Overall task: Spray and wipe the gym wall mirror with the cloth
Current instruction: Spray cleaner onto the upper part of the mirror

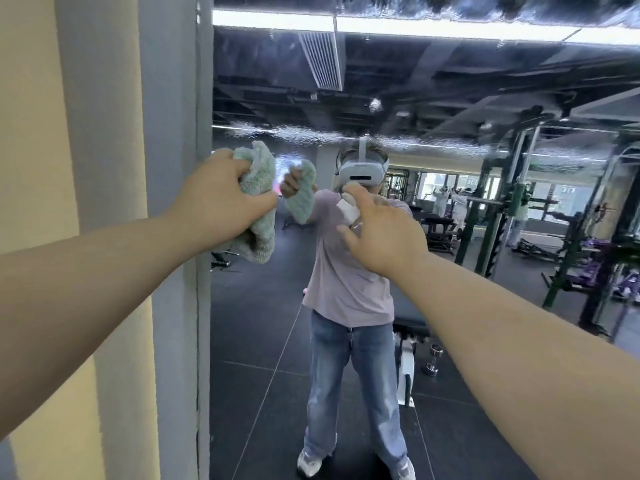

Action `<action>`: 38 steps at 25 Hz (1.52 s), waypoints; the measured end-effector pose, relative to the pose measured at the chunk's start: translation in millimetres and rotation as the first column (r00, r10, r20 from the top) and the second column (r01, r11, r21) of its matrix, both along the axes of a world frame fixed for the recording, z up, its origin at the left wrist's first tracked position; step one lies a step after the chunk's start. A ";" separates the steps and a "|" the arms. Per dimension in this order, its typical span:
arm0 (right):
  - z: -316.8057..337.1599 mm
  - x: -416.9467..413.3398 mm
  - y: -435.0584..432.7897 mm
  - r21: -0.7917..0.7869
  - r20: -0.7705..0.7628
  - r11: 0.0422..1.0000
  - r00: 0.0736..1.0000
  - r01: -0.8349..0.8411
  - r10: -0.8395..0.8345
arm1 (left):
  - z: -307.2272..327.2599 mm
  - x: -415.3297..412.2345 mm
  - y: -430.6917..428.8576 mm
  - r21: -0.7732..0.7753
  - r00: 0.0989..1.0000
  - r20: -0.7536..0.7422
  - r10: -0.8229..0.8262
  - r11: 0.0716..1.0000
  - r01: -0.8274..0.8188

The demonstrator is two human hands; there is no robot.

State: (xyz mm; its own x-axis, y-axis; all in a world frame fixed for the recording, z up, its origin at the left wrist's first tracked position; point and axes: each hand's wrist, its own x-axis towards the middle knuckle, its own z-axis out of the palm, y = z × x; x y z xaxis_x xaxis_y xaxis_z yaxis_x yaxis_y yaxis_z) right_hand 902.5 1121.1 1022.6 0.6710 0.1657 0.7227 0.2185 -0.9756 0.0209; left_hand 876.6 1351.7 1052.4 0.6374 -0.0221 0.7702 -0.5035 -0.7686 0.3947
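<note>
Hands first, as I read them: left hand [221,199] clenched round the bunched green cloth [259,206], near the left edge of the mirror [485,271]; right hand [381,233] curled round a spray bottle [349,210], level with the cloth, apart from it. Mirror beyond both, wet-streaked across its upper part.

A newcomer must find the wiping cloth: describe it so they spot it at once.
Start at the big wall mirror and go to its left edge, by the grey frame. There the left hand grips a bunched, fluffy pale-green cloth; its twin further right is only a reflection.
</note>
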 end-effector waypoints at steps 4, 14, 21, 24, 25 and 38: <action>5.3 -23.4 -62.2 0.235 -0.020 0.971 0.999 -0.036 0.042 | 1.4 -17.1 -59.2 0.008 1.000 0.018 0.007 1.000 -0.007; 23.9 -101.1 -177.8 0.301 -0.007 0.953 1.000 0.020 -0.019 | -13.5 -81.6 -185.2 -0.043 0.994 0.056 0.094 0.995 -0.092; 39.3 -107.6 -159.1 0.245 -0.059 0.969 0.998 -0.004 0.019 | -5.9 -93.0 -166.8 -0.052 0.979 0.053 0.199 0.979 -0.197; 44.2 -109.6 -151.9 0.241 -0.003 0.970 1.000 0.003 -0.002 | -0.1 -90.0 -156.4 -0.038 0.985 0.056 0.164 0.986 -0.162; 45.4 -110.0 -153.5 0.230 0.011 0.973 0.999 0.029 -0.032 | 1.0 -88.8 -155.5 -0.035 0.988 0.050 0.147 0.989 -0.146; 43.0 -180.6 -301.0 0.239 -0.059 0.923 0.953 0.301 -0.296 | 5.9 -106.9 -286.3 0.057 0.993 0.041 -0.112 0.992 0.110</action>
State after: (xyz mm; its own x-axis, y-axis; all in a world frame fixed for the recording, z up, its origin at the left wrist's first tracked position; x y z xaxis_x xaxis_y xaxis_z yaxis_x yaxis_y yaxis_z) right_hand 721.9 820.1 1065.6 0.6781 -0.2228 0.7004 -0.0857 -0.9704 -0.2257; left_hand 769.7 1065.4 1058.3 0.5939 -0.1339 0.7933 -0.6030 -0.7268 0.3288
